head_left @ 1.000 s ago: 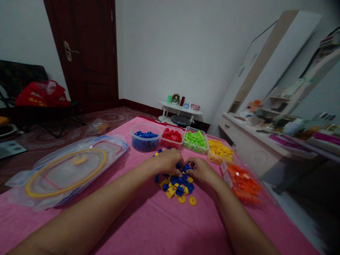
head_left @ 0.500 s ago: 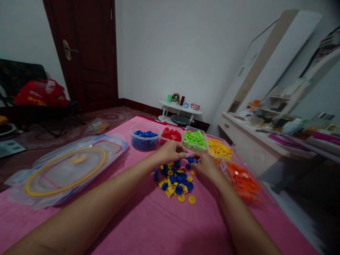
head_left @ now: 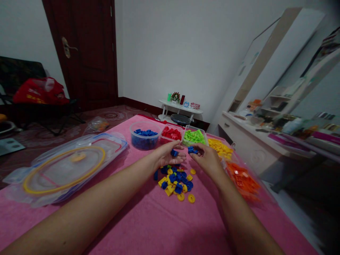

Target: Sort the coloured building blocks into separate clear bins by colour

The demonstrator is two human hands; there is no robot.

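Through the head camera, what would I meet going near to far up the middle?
Two yellow rings, loose pile of mostly blue and yellow pieces, left hand, boxed red pieces, low white table, white wall.

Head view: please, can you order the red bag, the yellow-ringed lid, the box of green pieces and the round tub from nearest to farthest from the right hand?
1. Box of green pieces: just beyond the right hand.
2. Round tub: farther left.
3. Yellow-ringed lid: left side.
4. Red bag: far left background.
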